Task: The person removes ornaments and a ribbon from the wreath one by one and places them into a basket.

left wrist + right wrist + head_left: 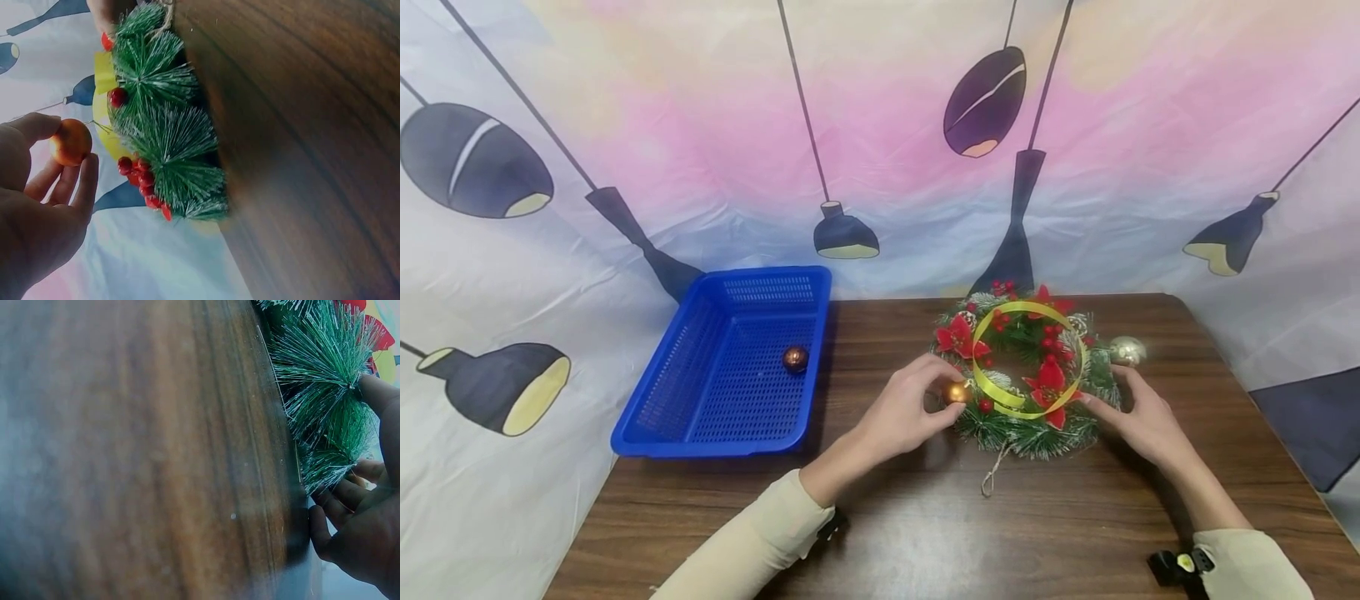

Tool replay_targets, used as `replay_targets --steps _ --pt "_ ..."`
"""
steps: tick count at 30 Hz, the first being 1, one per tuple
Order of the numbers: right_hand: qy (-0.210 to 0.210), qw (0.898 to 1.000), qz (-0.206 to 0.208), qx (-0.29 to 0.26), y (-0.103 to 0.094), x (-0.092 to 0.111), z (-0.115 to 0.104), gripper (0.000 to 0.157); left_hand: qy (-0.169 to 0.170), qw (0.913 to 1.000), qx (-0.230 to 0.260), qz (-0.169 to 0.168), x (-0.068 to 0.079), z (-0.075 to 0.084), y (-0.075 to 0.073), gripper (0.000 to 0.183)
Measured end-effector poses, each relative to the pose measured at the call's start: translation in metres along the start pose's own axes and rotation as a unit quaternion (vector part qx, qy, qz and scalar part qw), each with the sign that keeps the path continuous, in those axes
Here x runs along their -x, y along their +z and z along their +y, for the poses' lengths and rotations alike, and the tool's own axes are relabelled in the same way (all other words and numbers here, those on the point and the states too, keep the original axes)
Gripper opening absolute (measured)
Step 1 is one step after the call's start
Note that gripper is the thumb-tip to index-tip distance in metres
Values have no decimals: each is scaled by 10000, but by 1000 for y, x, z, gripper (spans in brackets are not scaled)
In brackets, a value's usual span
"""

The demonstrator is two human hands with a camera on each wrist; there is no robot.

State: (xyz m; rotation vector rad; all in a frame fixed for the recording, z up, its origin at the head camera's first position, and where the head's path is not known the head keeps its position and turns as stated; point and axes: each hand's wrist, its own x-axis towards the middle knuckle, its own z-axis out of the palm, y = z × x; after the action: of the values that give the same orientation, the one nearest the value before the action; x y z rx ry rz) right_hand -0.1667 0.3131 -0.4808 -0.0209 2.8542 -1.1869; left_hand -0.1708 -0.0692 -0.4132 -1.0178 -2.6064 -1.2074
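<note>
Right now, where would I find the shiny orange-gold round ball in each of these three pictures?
Head: the shiny orange-gold round ball is right of centre, below mid-height, pinched by the left hand at the wreath's near-left edge.
Left wrist: towards the left edge, about mid-height.
Right wrist: not in it.
Shared landmark: the green, bristly, ring-shaped wreath, partly visible in all three.

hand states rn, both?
Left hand: holding an orange-gold ball, pinched between thumb and fingers.
Right hand: holding the wreath by its outer edge.

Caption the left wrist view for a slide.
A left hand pinches an orange ball beside a green wreath with red berries.
</note>
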Motion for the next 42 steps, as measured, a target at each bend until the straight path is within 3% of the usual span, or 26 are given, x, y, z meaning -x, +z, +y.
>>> replay_targets --steps 7,18,31,42 --pt "9 10000 -1 22 0 0 0 94 -54 9998 -179 97 -2 -1 -15 29" --pt "28 10000 -32 3 0 0 1 94 32 9987 -326 392 -10 -5 -50 31" --pt "24 10000 -33 11 0 0 1 94 -13 9967 -461 663 -7 -16 -85 29" --pt "43 10000 -3 37 0 0 0 94 -362 9927 -585 987 1 -29 -115 31"
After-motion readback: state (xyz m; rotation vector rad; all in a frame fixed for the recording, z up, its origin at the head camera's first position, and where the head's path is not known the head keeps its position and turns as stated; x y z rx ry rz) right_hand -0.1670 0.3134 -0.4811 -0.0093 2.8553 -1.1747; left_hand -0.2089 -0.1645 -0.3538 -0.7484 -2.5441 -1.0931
